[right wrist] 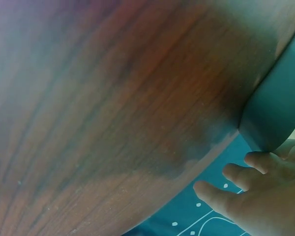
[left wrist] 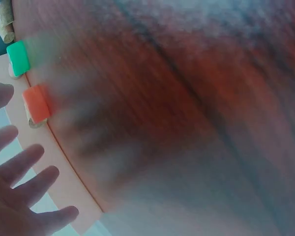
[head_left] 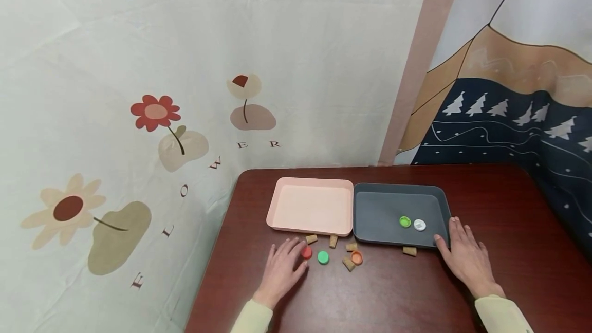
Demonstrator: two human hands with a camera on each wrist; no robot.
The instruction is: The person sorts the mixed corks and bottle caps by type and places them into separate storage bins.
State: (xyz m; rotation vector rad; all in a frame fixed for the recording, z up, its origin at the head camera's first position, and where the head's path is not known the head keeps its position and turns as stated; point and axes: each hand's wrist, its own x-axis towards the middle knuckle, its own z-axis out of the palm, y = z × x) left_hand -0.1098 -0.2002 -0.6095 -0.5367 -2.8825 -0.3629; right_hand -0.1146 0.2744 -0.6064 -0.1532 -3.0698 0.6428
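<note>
Here we are at the red-brown table [head_left: 379, 297], and the left hand [head_left: 282, 266] is spread, fingertips just by the red cap [head_left: 307, 252]; whether they touch it, we can't tell. Just right of that cap we have the green cap [head_left: 323, 257], and farther right the orange cap [head_left: 356, 257], close among corks [head_left: 349, 263]. On the far side lies the pink tray [head_left: 310, 204], with the dark tray [head_left: 393, 204] right beside it.

Over on the right, our right hand [head_left: 469, 263] is at the dark tray's near right corner, fingers extended along the outside of its right wall, thumb by the near rim. Inside, toward the near right, we see the light green cap [head_left: 405, 221] and, just right of it, the white cap [head_left: 420, 225]. One more cork sits by that tray's near edge.
</note>
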